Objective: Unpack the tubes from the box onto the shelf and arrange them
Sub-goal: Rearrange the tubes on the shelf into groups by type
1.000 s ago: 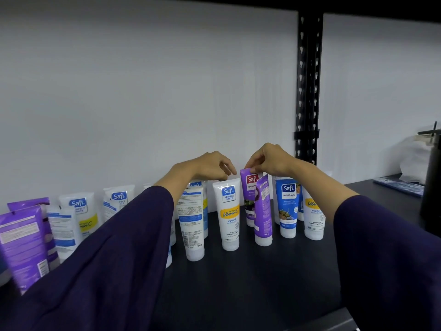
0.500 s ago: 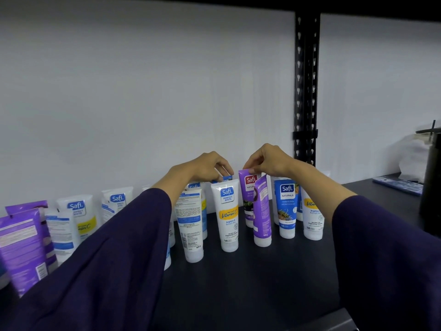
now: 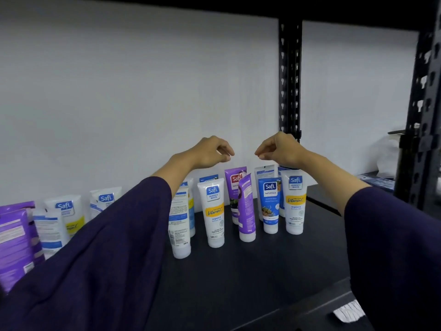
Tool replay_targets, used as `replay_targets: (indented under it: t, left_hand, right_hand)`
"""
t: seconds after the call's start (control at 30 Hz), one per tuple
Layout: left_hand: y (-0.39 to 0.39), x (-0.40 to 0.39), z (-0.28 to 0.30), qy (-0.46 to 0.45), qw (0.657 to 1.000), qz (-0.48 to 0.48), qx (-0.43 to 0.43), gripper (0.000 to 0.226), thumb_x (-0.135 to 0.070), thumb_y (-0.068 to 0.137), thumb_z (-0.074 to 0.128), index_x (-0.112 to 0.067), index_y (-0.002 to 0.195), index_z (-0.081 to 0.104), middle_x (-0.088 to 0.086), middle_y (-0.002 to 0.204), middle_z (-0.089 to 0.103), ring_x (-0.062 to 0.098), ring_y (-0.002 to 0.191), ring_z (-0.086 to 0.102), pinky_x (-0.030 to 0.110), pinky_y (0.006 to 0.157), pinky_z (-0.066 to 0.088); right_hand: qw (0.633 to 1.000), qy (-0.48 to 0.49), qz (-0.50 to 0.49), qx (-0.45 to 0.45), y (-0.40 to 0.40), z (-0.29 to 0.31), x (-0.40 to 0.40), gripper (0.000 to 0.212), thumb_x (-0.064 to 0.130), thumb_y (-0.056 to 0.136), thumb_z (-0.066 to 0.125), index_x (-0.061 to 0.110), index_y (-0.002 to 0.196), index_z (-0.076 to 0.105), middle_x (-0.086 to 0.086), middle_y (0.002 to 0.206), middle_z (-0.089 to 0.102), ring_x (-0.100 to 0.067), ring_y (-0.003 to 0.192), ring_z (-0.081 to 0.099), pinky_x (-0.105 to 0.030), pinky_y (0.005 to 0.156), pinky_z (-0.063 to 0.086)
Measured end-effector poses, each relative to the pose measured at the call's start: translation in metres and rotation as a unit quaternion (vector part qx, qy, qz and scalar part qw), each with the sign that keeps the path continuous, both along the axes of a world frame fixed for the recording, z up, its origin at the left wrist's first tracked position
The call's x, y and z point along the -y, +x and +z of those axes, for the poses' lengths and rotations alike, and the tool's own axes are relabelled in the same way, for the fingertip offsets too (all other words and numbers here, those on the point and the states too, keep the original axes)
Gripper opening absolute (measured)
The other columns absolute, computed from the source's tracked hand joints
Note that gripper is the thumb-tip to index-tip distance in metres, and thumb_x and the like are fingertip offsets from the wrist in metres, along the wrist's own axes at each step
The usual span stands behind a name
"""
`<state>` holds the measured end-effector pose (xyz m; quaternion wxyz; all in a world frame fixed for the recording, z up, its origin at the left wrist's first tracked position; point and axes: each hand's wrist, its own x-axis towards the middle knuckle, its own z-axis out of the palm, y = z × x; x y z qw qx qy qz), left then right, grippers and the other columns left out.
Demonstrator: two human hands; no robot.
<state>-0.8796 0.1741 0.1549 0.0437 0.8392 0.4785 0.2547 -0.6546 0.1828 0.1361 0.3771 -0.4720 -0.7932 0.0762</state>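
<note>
Several cosmetic tubes stand cap-down on the dark shelf (image 3: 250,278). In the middle are a white Vitamin C tube (image 3: 214,213), a purple tube (image 3: 235,187) behind a turned purple tube (image 3: 247,206), a blue Naturals tube (image 3: 270,204) and another white Vitamin C tube (image 3: 295,201). My left hand (image 3: 210,152) hovers above the white tube, fingers loosely curled, holding nothing. My right hand (image 3: 278,149) hangs above the purple and blue tubes, also loosely curled and empty. More white and purple tubes (image 3: 14,237) stand at the left. No box is in view.
A white wall backs the shelf. A black perforated upright (image 3: 290,91) rises behind my right hand and another upright (image 3: 422,115) at the right edge. A flat blue item (image 3: 377,181) and a white bag (image 3: 389,158) lie on the neighbouring shelf.
Both hands have let go of the tube tops and risen above the row. The white tube and the purple tube stay standing.
</note>
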Motion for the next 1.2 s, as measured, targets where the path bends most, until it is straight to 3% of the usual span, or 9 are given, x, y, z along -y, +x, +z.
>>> replay_targets:
  t: [0.2,0.5,0.67,0.77,0.97,1.07,1.2]
  left_hand:
    - [0.057,-0.003,-0.002,-0.013,0.999,-0.036,-0.012,0.022,-0.016,0.092,0.061,-0.013,0.113,0.065,0.004,0.115,0.065,0.016,0.108,0.059,0.023,0.084,0.042]
    - [0.099,-0.023,-0.017,-0.040,0.997,-0.026,-0.059,0.035,-0.010,0.089,0.064,-0.008,0.123,0.058,0.009,0.121,0.064,0.016,0.103,0.060,0.020,0.079,0.043]
    - [0.097,-0.029,-0.016,-0.023,0.996,-0.055,-0.065,0.023,0.000,0.086,0.064,-0.006,0.108,0.067,0.008,0.113,0.068,0.007,0.090,0.059,0.008,0.064,0.044]
    - [0.094,-0.031,-0.016,-0.022,0.996,-0.067,-0.060,0.017,0.002,0.085,0.064,-0.004,0.099,0.069,0.009,0.107,0.070,0.013,0.090,0.064,0.011,0.066,0.048]
    - [0.093,-0.030,-0.019,-0.045,0.997,-0.059,-0.039,0.021,-0.008,0.093,0.052,-0.011,0.105,0.069,0.001,0.112,0.067,0.014,0.095,0.059,0.022,0.073,0.049]
    - [0.096,-0.029,-0.020,-0.051,0.998,-0.041,-0.006,0.017,-0.021,0.092,0.058,-0.012,0.102,0.069,0.002,0.110,0.068,0.016,0.093,0.061,0.027,0.075,0.051]
    - [0.099,-0.030,-0.021,-0.057,0.997,-0.043,0.012,0.016,-0.020,0.090,0.062,-0.013,0.102,0.069,0.002,0.107,0.069,0.018,0.096,0.062,0.023,0.073,0.050]
  right_hand:
    - [0.997,-0.003,-0.070,0.020,0.044,-0.007,0.005,0.016,0.009,0.085,0.069,0.010,0.100,0.073,-0.006,0.099,0.070,-0.011,0.087,0.059,-0.019,0.076,0.042]
    - [0.994,-0.074,-0.080,0.030,0.068,-0.015,-0.010,0.020,0.015,0.081,0.073,0.008,0.099,0.074,-0.003,0.095,0.069,-0.012,0.090,0.059,-0.023,0.079,0.044]
    - [0.993,-0.097,-0.059,0.013,0.068,-0.018,-0.016,0.016,0.012,0.082,0.072,0.008,0.097,0.074,-0.005,0.094,0.070,-0.013,0.090,0.060,-0.024,0.078,0.046]
    - [0.993,-0.110,-0.042,0.004,0.070,-0.018,-0.017,0.014,0.008,0.082,0.070,0.008,0.095,0.074,-0.006,0.094,0.071,-0.013,0.088,0.061,-0.022,0.074,0.047]
    - [0.991,-0.127,-0.034,0.013,0.069,-0.018,-0.018,0.018,0.008,0.084,0.067,0.011,0.101,0.073,-0.007,0.091,0.069,-0.018,0.090,0.062,-0.027,0.077,0.052]
    - [0.988,-0.153,-0.037,0.008,0.068,-0.018,-0.019,0.020,0.008,0.086,0.064,0.012,0.105,0.071,0.000,0.085,0.063,-0.014,0.079,0.059,-0.019,0.062,0.048]
    - [0.987,-0.159,-0.035,-0.001,0.072,-0.021,-0.023,0.019,0.008,0.090,0.057,0.002,0.102,0.071,-0.009,0.105,0.067,-0.020,0.089,0.064,-0.021,0.063,0.050]
